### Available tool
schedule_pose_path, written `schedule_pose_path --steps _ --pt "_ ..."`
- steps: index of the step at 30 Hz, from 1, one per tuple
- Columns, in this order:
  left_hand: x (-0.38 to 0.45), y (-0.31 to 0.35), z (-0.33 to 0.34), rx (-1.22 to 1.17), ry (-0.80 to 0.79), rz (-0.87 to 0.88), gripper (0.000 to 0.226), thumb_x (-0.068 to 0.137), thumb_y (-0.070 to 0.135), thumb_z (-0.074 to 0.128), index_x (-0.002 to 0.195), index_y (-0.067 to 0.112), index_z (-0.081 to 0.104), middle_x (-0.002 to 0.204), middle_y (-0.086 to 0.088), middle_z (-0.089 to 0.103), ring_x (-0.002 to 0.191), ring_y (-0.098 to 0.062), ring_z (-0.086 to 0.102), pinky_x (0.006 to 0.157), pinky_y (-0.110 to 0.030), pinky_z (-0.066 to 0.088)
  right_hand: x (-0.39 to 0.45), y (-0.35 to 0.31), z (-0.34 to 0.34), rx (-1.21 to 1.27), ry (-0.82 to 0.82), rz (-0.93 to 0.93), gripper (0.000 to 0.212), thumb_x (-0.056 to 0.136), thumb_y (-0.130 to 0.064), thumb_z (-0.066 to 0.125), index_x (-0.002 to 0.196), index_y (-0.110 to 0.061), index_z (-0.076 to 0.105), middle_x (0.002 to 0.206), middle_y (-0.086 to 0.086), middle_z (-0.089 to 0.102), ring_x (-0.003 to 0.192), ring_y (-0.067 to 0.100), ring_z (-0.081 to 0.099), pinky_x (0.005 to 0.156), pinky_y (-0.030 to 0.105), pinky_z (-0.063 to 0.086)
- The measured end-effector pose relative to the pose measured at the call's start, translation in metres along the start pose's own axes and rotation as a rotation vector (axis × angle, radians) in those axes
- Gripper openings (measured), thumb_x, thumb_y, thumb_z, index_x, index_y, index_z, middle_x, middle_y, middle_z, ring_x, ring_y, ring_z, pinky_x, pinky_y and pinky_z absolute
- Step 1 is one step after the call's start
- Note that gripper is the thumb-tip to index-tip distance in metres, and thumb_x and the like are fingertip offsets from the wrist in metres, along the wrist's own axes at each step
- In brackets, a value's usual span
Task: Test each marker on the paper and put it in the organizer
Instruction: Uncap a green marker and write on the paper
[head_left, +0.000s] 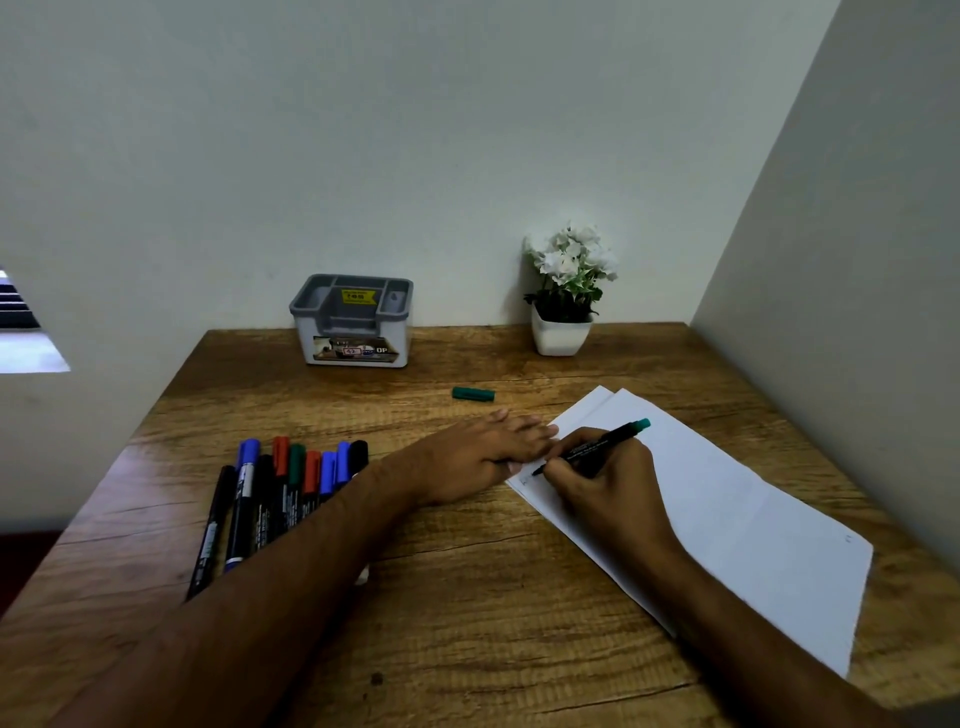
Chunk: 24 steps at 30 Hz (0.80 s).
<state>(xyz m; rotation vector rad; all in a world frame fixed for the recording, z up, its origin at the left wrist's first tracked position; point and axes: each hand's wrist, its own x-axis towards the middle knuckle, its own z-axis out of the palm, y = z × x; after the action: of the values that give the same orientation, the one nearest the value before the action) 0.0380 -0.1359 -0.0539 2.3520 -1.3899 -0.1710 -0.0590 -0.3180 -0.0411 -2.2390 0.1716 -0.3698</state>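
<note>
The right hand (602, 478) grips a green marker (592, 448), tip on the paper (727, 509) at centre right. The left hand (483, 452) presses flat on the paper's edge. The cap (472, 394) lies above; markers (291, 488) lower left; organizer (353, 322) upper centre.

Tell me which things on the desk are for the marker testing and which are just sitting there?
For the job: green marker in the right hand, its green cap, paper under the left hand, row of markers, grey organizer.

Just sitting there: white flower pot.
</note>
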Motion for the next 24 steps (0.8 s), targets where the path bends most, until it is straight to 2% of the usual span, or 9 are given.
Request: schedule_pose_path --steps 3,6,9,13,16,19,21,23,24 --pt "0.0 -0.001 0.0 0.006 0.001 -0.005 0.052 0.1 0.031 0.029 0.152 0.029 0.028 0.16 0.012 0.022 0.148 -0.001 0.008 0.123 -0.042 0.008 0.003 0.001 0.002 -0.05 -0.043 0.036 0.03 0.088 -0.032 0.069 0.101 -0.005 0.075 0.094 0.011 0.075 0.088 0.021 0.071 0.084 0.044 0.058" --pt "0.0 0.001 -0.001 0.011 -0.021 -0.005 0.053 0.099 0.029 0.028 0.152 0.03 0.027 0.161 0.012 0.02 0.149 -0.001 0.006 0.124 -0.041 0.005 0.0 -0.001 -0.003 -0.018 0.025 0.005 0.018 0.086 -0.027 0.071 0.088 -0.01 0.075 0.078 0.005 0.074 0.073 0.015 0.07 0.07 0.039 0.06" --pt "0.0 0.001 -0.001 0.007 -0.011 -0.013 0.054 0.099 0.03 0.03 0.152 0.029 0.026 0.161 0.011 0.021 0.149 -0.002 0.007 0.123 -0.042 0.007 -0.004 -0.006 -0.005 -0.003 0.011 -0.023 0.011 0.086 -0.023 0.071 0.085 -0.012 0.075 0.075 0.001 0.073 0.071 0.01 0.07 0.065 0.031 0.057" --pt "-0.001 0.004 -0.002 0.013 -0.008 -0.014 0.052 0.099 0.027 0.032 0.152 0.029 0.028 0.16 0.011 0.022 0.149 -0.003 0.008 0.124 -0.039 0.006 -0.003 -0.006 -0.004 0.04 0.03 -0.028 0.013 0.086 -0.021 0.07 0.077 -0.012 0.073 0.069 0.0 0.072 0.066 0.011 0.069 0.063 0.037 0.056" --pt "-0.001 0.007 -0.004 0.009 -0.003 -0.015 0.052 0.1 0.023 0.034 0.152 0.029 0.028 0.16 0.011 0.023 0.148 -0.003 0.01 0.123 -0.036 0.005 -0.001 -0.003 -0.003 0.02 0.028 -0.013 0.014 0.085 -0.024 0.071 0.08 -0.012 0.075 0.072 0.001 0.073 0.068 0.011 0.07 0.066 0.039 0.059" --pt "0.0 0.009 -0.007 -0.037 0.008 -0.039 0.054 0.1 0.018 0.041 0.151 0.029 0.03 0.159 0.012 0.025 0.147 0.0 0.012 0.123 -0.034 0.006 -0.002 -0.006 -0.005 0.072 0.068 0.001 0.014 0.084 -0.02 0.072 0.073 -0.013 0.072 0.067 0.001 0.072 0.065 0.01 0.069 0.06 0.034 0.055" --pt "-0.001 0.01 -0.009 -0.089 0.025 -0.07 0.053 0.1 0.017 0.044 0.15 0.029 0.032 0.158 0.015 0.024 0.144 0.008 0.011 0.122 -0.024 0.005 -0.002 -0.01 -0.01 0.162 0.084 0.02 0.019 0.085 -0.013 0.068 0.066 -0.015 0.068 0.063 0.001 0.069 0.059 0.007 0.066 0.056 0.028 0.051" --pt "-0.003 0.01 -0.012 -0.129 0.033 -0.103 0.051 0.101 0.02 0.045 0.15 0.031 0.033 0.154 0.02 0.022 0.135 0.017 0.006 0.113 -0.006 0.001 -0.001 -0.014 -0.017 0.248 0.053 0.023 0.022 0.086 -0.01 0.065 0.065 -0.011 0.068 0.061 0.004 0.069 0.058 0.009 0.066 0.059 0.026 0.051" --pt "-0.003 0.01 -0.014 -0.149 0.035 -0.118 0.05 0.101 0.021 0.045 0.149 0.032 0.034 0.154 0.021 0.023 0.134 0.015 0.007 0.111 -0.006 0.002 0.001 -0.015 -0.022 0.28 0.034 0.017 0.021 0.088 -0.01 0.064 0.067 -0.008 0.07 0.061 0.006 0.07 0.059 0.013 0.067 0.062 0.029 0.054"
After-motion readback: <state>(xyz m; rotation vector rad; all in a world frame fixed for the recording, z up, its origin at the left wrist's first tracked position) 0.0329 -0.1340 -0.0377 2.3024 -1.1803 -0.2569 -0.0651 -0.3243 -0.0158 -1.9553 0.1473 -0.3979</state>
